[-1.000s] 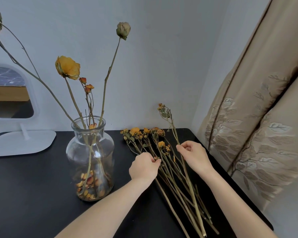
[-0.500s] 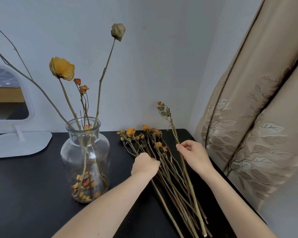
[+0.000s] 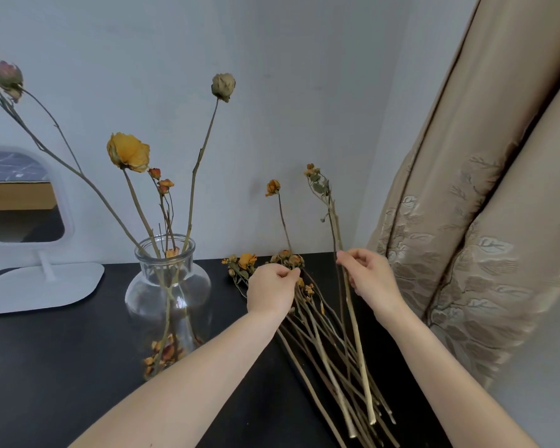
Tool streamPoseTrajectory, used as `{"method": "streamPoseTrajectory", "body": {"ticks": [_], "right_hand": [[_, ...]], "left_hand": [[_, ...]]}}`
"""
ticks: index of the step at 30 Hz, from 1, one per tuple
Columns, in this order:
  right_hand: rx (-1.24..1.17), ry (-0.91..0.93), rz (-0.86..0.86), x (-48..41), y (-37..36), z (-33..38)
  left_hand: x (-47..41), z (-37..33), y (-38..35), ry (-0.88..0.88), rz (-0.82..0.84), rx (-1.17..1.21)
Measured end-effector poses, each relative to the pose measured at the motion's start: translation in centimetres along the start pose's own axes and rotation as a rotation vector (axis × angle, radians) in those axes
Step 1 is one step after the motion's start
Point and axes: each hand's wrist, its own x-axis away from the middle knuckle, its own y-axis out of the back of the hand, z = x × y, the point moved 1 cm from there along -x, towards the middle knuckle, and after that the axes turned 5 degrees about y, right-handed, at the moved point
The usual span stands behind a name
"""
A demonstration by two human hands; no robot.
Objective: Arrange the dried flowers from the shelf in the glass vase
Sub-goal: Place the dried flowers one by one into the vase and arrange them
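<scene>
A clear glass vase point(image 3: 167, 286) stands on the black shelf top point(image 3: 46, 367) and holds several long dried flowers, one with a big yellow head point(image 3: 128, 152). Loose petals lie at its bottom. To its right a bundle of dried flowers point(image 3: 324, 344) lies flat. My left hand point(image 3: 272, 287) pinches a thin stem with a small orange bloom point(image 3: 273, 187), raised upright. My right hand point(image 3: 367, 276) pinches a thicker pale stem point(image 3: 353, 318) whose leafy tip point(image 3: 316, 176) points up.
A white stand mirror point(image 3: 26, 227) sits at the back left. A beige embroidered curtain point(image 3: 466, 221) hangs close on the right, by the shelf's edge. The grey wall is right behind the flowers.
My left hand has lifted one orange-headed stem out of the bundle so that it stands up. My right hand still holds its pale stem. The view has tilted and shifted.
</scene>
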Motion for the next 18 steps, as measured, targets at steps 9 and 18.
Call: {"method": "streamPoseTrajectory", "body": {"ticks": [9,18], "right_hand": [[-0.327,0.016,-0.017,-0.3,1.3,4.9],[-0.115,-0.021,-0.008,-0.8,0.0,5.3]], "left_hand": [[1.3,-3.8,4.0,-0.309,-0.027,-0.006],[1.5,-4.4,7.3,-0.332,-0.136,0.004]]}}
